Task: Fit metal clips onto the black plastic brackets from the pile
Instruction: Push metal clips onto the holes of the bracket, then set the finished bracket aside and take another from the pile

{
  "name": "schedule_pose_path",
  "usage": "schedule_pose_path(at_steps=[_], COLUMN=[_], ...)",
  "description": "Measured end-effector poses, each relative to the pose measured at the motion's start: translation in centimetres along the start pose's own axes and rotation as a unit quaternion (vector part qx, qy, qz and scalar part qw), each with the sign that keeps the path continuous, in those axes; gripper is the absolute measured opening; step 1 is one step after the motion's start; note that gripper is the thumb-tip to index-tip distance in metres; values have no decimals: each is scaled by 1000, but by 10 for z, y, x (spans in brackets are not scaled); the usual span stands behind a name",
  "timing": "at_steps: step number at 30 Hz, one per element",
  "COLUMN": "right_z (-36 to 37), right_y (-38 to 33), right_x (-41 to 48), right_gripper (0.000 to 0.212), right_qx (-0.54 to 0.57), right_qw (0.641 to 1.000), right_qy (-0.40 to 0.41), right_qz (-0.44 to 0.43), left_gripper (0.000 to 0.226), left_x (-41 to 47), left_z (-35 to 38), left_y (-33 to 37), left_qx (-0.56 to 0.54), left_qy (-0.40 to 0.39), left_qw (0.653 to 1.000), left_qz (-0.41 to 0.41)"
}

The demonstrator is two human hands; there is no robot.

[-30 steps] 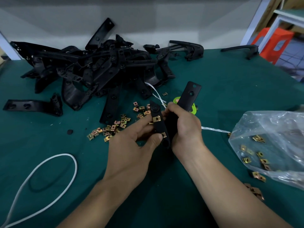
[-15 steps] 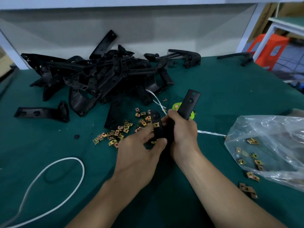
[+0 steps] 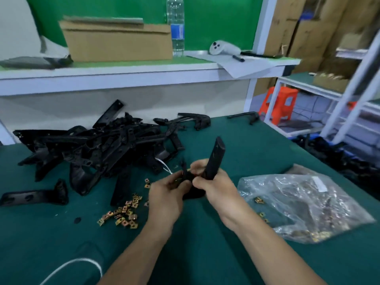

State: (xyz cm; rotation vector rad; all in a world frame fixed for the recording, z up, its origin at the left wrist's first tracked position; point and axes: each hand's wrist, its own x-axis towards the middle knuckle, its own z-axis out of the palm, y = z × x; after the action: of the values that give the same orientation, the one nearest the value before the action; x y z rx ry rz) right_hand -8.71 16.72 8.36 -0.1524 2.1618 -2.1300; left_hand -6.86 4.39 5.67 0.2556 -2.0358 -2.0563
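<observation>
Gripping black angled plastic bracket (image 3: 214, 159) | left hand (image 3: 166, 194) curled on its short end | right hand (image 3: 218, 188) curled round upright arm | small brass metal clips (image 3: 123, 212) scattered near left hand

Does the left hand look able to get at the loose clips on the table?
Probably yes: the clips lie uncovered just beside the left hand, nothing between, though it must first release the bracket it grips.

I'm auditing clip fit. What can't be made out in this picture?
Head view: clip end of the held black plastic bracket; motion blur, and the left hand and right hand cover it.
Head view: number of brass-coloured metal clips in the clear plastic bag; crinkled, glaring film.
Head view: white cord; cut by bottom edge.
</observation>
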Motion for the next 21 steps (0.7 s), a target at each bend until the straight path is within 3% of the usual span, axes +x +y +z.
schedule_pose_path(at_steps=[6,10,13,16,19,21], right_z=[-99,-181,-235,-286,-342,-379], right_y=[-24,-22,-13,-7,-26,-44], right_x=[-34,-69,-96,-106,-76,-51], right_gripper=[31,28,30,22,12,21], right_qx=[-44,83,189,268,331,341], right_qw=[987,978,949,923,886,858], right_qy=[152,179,233,231,303,377], right_qz=[-5,74,99,151,114,77], left_gripper=[20,15,20,25,25,28], left_x=[-8,-31,-45,-49,-28,-13], left_z=[94,178,236,295,356,387], left_y=[29,32,32,35,58,82], left_qx=[-29,0,72,128,17,-89], left_qy=[-119,-194,-266,-310,-333,-340], left_qw=[991,978,955,931,913,883], left_qz=[-59,-80,-112,-147,-234,-311])
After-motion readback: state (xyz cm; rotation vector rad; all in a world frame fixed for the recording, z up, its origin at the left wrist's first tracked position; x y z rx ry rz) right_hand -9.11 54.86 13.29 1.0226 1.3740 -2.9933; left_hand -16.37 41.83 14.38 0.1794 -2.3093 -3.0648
